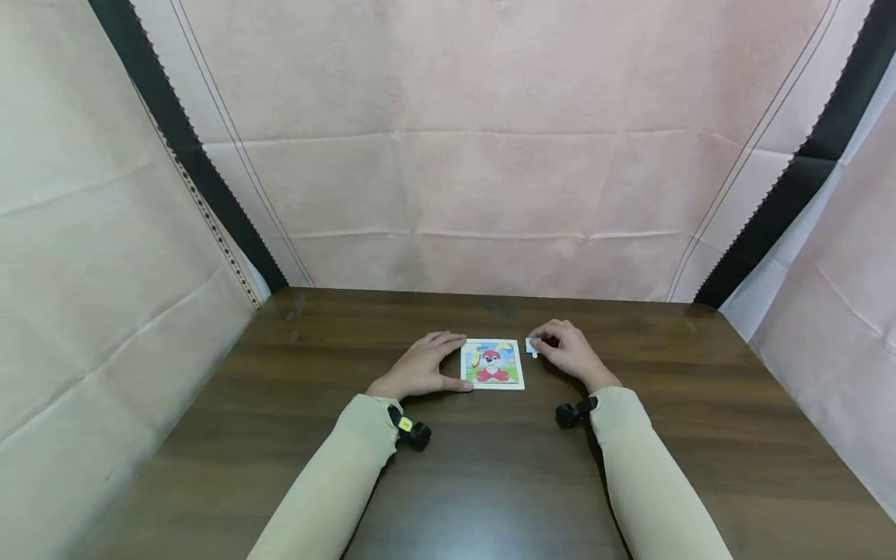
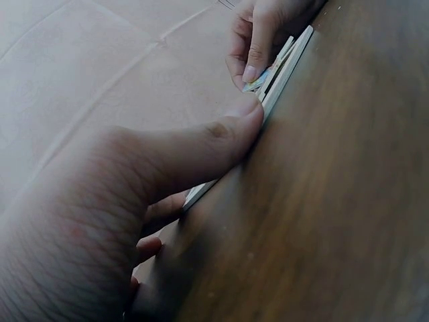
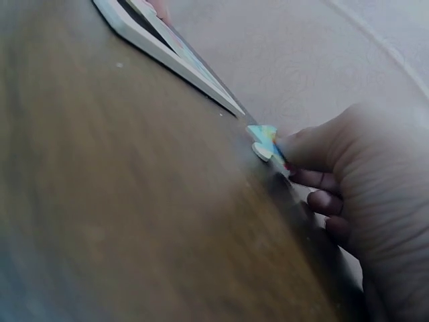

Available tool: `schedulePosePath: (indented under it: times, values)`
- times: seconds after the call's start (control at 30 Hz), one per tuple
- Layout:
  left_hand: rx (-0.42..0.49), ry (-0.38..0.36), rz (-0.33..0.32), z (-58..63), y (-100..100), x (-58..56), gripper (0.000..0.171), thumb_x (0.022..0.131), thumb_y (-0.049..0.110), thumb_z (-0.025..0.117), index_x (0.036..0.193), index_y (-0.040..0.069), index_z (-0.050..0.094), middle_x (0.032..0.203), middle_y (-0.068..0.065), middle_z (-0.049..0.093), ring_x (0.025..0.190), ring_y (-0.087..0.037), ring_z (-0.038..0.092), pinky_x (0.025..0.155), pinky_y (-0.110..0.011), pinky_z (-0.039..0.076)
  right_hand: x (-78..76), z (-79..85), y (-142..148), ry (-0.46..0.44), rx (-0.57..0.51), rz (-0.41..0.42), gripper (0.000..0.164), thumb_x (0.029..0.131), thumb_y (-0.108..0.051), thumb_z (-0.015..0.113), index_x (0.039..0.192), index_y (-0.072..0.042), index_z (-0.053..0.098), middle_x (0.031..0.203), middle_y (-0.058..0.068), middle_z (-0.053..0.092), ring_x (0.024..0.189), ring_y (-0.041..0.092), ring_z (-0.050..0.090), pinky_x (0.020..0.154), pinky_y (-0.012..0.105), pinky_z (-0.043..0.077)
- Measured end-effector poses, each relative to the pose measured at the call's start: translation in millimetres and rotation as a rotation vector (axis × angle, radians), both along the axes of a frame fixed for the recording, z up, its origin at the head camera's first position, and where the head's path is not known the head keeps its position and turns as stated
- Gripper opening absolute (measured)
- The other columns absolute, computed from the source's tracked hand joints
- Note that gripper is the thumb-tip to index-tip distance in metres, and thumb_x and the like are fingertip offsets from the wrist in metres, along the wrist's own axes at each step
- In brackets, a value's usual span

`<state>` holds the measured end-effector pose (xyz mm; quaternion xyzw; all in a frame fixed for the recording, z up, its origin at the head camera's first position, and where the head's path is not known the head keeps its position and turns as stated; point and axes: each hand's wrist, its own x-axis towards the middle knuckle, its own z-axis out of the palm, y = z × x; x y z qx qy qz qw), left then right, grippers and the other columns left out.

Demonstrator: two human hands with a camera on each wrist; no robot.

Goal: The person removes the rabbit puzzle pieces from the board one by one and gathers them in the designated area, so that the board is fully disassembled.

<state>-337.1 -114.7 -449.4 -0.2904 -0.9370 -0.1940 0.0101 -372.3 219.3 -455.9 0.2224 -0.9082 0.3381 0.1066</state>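
On the table lies a square jigsaw puzzle (image 1: 492, 386) with a white border and a picture of a pink and white cartoon animal. My left hand (image 1: 423, 365) grips its left side, the thumb at the near corner and the fingers at the far corner. The left wrist view shows that thumb (image 2: 234, 127) against the board's edge. To the right of the board, my right hand (image 1: 570, 354) pinches a small puzzle piece (image 1: 530, 347) between thumb and fingertips. In the right wrist view the piece (image 3: 263, 137) shows light blue and yellow, with a rounded tab, close beside the board's corner.
The brown wooden table (image 1: 455, 467) stretches around both hands. Pale cloth sheets (image 1: 490, 171) hang behind it and on both sides, with dark bands (image 1: 189, 140) at the corners. Each wrist wears a black strapped camera (image 1: 418, 435).
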Motion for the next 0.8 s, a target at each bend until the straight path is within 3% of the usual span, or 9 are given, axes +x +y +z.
schedulePosePath:
  times: [0.33, 0.8]
  values:
    - [-0.009, -0.003, 0.008, -0.6, 2.1, -0.8, 0.103, 0.077, 0.079, 0.065, 0.158, 0.023, 0.036, 0.161, 0.003, 0.034, 0.150, -0.024, 0.023, 0.119, -0.052, 0.021, -2.8, -1.5, 3.5, 0.024, 0.037, 0.028, 0.012, 0.099, -0.020, 0.066, 0.107, -0.016, 0.074, 0.102, -0.001, 0.061, 0.094, 0.022, 0.047, 0.080, 0.041, 0.039]
    - [-0.017, 0.008, 0.010, -2.9, 1.6, -3.3, 0.104, 0.076, 0.081, 0.064, 0.158, 0.024, 0.035, 0.161, 0.006, 0.033, 0.150, -0.021, 0.023, 0.119, -0.049, 0.020, -1.5, 0.4, 2.3, 0.002, 0.024, 0.015, 0.014, 0.100, -0.024, 0.064, 0.107, -0.017, 0.074, 0.103, 0.000, 0.063, 0.097, 0.022, 0.049, 0.078, 0.039, 0.042]
